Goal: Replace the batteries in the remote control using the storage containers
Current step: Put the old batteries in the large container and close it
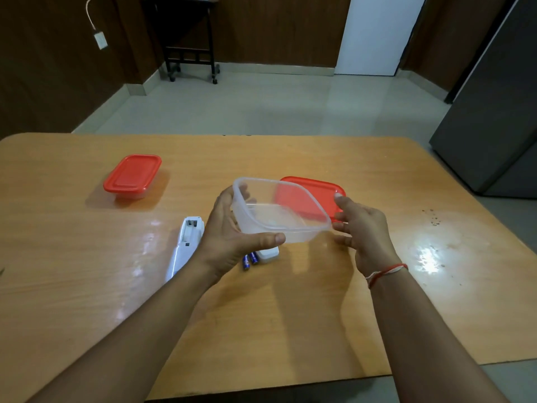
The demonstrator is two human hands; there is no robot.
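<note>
My left hand (232, 237) grips an empty clear plastic container (279, 213), tilted and lifted above the wooden table (87, 286). My right hand (363, 228) holds the red lid (316, 196) by its right edge, just behind the container. Below my left hand lie two blue batteries (250, 259) and the white battery cover (268, 254), partly hidden. The white remote (186, 242) lies face down to the left, its battery compartment open.
A second container with a red lid (132, 177) stands closed at the table's far left. A grey fridge (494, 112) stands to the right of the table, and a dark wheeled stand (189, 39) sits against the back wall.
</note>
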